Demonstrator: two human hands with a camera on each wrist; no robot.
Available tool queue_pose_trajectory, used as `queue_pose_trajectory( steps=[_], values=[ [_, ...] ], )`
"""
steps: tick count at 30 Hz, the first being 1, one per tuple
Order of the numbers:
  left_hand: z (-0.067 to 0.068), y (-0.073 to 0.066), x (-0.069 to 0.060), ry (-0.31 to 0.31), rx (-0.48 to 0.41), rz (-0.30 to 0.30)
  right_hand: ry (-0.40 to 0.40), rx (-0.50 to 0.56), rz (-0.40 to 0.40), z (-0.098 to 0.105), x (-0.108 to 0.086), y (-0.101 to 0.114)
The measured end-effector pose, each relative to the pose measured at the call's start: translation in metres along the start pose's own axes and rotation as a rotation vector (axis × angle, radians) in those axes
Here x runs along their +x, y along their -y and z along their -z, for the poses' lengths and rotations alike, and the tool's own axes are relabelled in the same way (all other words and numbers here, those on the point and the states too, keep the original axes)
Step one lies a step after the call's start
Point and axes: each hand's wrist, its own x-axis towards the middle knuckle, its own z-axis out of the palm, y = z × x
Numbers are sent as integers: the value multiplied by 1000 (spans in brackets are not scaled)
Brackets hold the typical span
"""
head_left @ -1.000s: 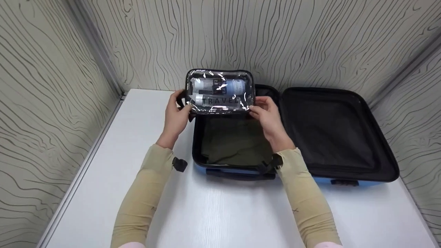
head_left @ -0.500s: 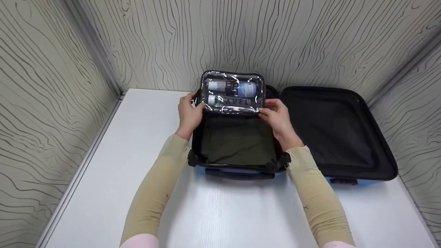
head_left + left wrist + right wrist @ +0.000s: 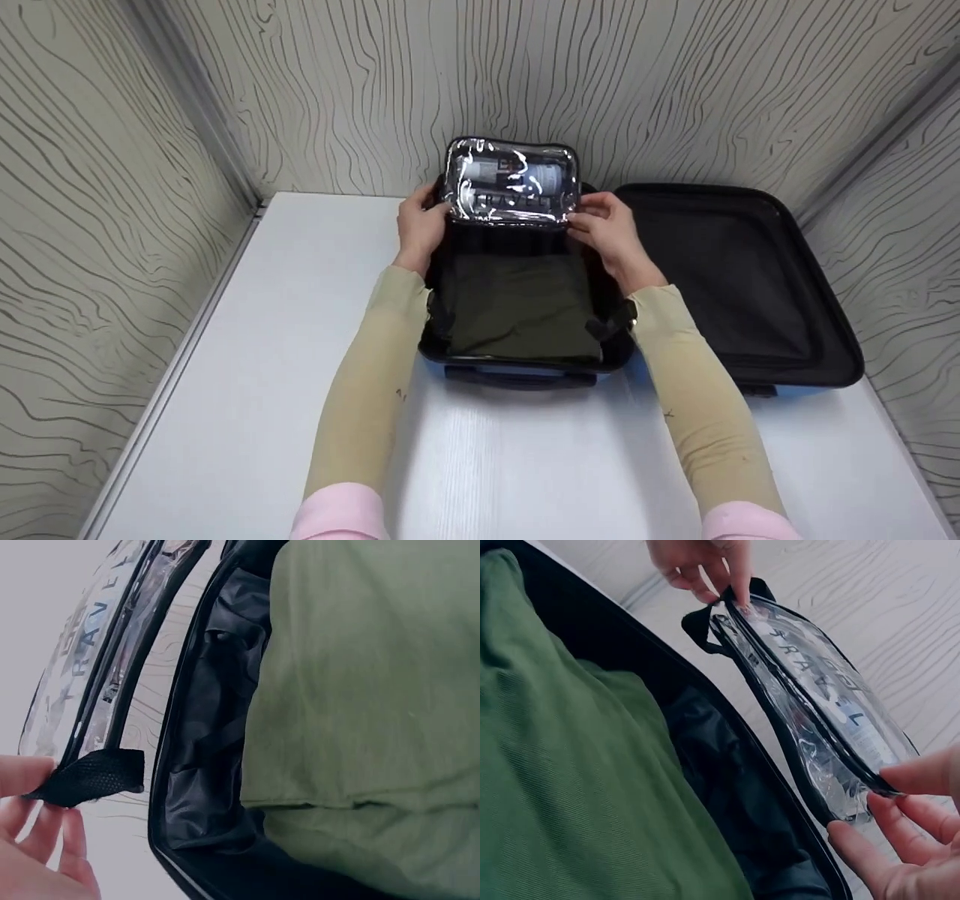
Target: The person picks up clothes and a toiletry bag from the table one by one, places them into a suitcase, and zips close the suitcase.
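A clear toiletry bag (image 3: 513,184) with black edging and the word TRAVEL is held up over the far end of the open suitcase (image 3: 523,367). Small bottles show through its front. My left hand (image 3: 420,227) grips the bag's left lower corner, by the black fabric strap (image 3: 94,776). At the right lower corner my right hand (image 3: 611,236) pinches the bag between thumb and fingers, as the right wrist view also shows. Below it, a folded olive-green cloth (image 3: 521,307) lies in the suitcase's left half. A black lining gap (image 3: 210,720) separates cloth and far rim.
The suitcase's other half (image 3: 727,277), lined in black, lies open on the right. Both halves rest on a white table (image 3: 315,337). Wood-patterned wall panels (image 3: 420,75) stand close behind and at both sides.
Both hands have carried the toiletry bag rightward, then slightly farther back, so it now lines up with the suitcase's left half. The suitcase and cloth have stayed in place.
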Motion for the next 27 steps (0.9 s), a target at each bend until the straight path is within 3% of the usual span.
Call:
queue_pose_trajectory(
  steps=[4,7,11,15,23,27],
  values=[
    [-2,6,4,3,-19,13,-8,-20,-15,-1,7,-4],
    [-3,14,3,11,-5,28,-42,-95,-14,-1,11,-12],
    [-6,25,0,55,-19,44,-91,-181,-26,1,14,-25],
    [-8,33,-3,123,-24,53,-93,-146,-66,1,14,-39],
    [-11,38,-8,276,176,53,-73,-131,-113,1,13,-58],
    [-11,43,-9,331,218,69,-74,-159,-140,0,12,-61]
  ],
)
